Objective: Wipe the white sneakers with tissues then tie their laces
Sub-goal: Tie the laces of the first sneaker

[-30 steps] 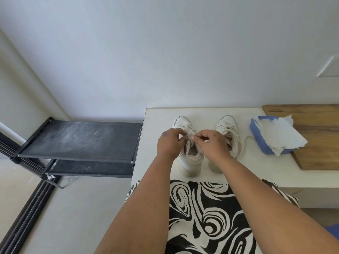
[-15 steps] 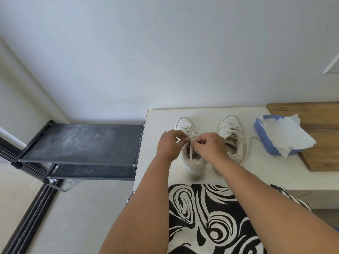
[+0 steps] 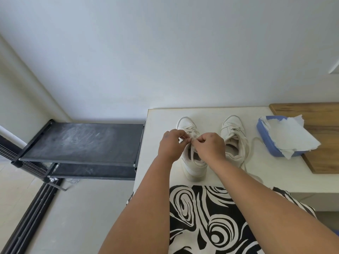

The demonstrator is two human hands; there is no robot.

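Note:
Two white sneakers stand side by side on the white table (image 3: pixel 229 182), toes toward the wall. Over the left sneaker (image 3: pixel 192 162), my left hand (image 3: pixel 169 145) and my right hand (image 3: pixel 209 145) meet, and each pinches part of its white laces (image 3: pixel 192 133) between fingertips. The knot itself is hidden between my fingers. The right sneaker (image 3: pixel 233 136) stands free, with a loose lace (image 3: pixel 254 141) trailing toward the blue tissue pack (image 3: pixel 269 142), which has white tissues (image 3: pixel 291 138) spilling from its top.
A wooden board (image 3: pixel 321 114) lies under the tissue pack at the table's right. A black two-tier shoe rack (image 3: pixel 82 142) stands left of the table against the wall. My black-and-white patterned clothing (image 3: pixel 211 220) fills the near foreground.
Both hands stay together over the left sneaker, working its laces with small finger movements. The camera view has shifted slightly; the sneakers and tissue pack have not moved.

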